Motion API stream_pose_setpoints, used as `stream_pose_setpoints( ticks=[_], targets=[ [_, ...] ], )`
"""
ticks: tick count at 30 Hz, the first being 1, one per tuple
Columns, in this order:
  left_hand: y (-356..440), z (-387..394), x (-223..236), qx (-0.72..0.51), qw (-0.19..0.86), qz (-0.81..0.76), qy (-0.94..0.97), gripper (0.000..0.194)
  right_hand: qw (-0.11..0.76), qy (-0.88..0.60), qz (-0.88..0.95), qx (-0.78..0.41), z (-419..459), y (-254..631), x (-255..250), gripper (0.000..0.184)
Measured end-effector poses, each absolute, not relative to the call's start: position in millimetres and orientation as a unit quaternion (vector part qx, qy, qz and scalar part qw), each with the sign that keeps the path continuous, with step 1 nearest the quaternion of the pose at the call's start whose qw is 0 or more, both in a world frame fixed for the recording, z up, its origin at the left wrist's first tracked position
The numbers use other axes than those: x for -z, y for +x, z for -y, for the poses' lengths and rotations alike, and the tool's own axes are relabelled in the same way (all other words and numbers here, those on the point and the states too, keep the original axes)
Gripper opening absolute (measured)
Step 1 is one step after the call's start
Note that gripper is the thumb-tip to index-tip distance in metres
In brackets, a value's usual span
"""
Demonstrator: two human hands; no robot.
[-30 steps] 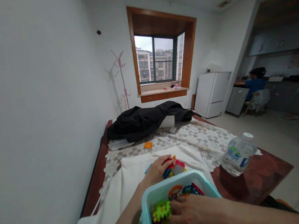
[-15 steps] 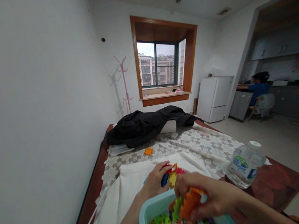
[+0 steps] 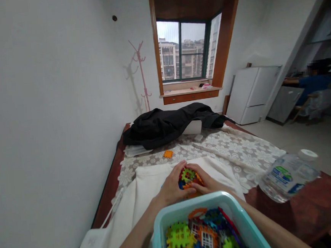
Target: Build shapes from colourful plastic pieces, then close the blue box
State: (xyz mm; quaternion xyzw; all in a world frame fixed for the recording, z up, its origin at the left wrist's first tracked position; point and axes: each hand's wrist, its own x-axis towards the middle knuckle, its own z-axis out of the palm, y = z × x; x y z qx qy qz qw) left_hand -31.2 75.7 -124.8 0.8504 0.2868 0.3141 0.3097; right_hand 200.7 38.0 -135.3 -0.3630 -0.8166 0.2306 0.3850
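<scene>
My left hand (image 3: 170, 186) and my right hand (image 3: 206, 180) are both closed round a small cluster of coloured interlocking plastic blocks (image 3: 188, 177), held just above the white cloth (image 3: 147, 186) on the table. A green piece shows on top of the cluster, between my fingers. Right in front of me stands a light blue plastic bin (image 3: 173, 219) holding several more coloured blocks (image 3: 203, 233). One loose orange block (image 3: 168, 154) lies farther back on the lace tablecloth.
A clear water bottle (image 3: 286, 173) stands on the table's right side. A black jacket (image 3: 168, 125) is heaped at the far end. A white wall runs along the left. Another person (image 3: 313, 85) sits at a counter beyond a white fridge (image 3: 250, 94).
My right hand has come out of the bin with blocks and joined my left hand at the cluster over the cloth. The camera has tilted.
</scene>
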Motion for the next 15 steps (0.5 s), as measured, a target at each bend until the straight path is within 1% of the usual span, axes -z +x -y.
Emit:
stream_pose_setpoints(
  ticks=[3,5,8,9,11,15],
  targets=[
    [-28,-74,122,-0.314,0.291,-0.27,0.863,0.091,0.34,-0.356,0.853,-0.172,-39,204,147,0.064],
    [-26,-74,122,-0.311,0.28,-0.271,0.867,0.092,0.308,-0.374,0.863,-0.14,-37,206,149,0.064],
    [-25,-75,124,-0.309,0.272,-0.268,0.871,0.085,0.288,-0.391,0.864,-0.129,-34,207,146,0.064],
    [-25,-75,125,-0.311,0.27,-0.265,0.872,0.083,0.298,-0.39,0.861,-0.136,-33,208,145,0.062],
    [-25,-76,125,-0.312,0.268,-0.256,0.875,0.084,0.352,-0.385,0.838,-0.158,-33,209,140,0.054],
    [-26,-75,123,-0.303,0.257,-0.257,0.881,0.088,0.516,-0.402,0.73,-0.198,-22,223,110,0.04]
  ],
)
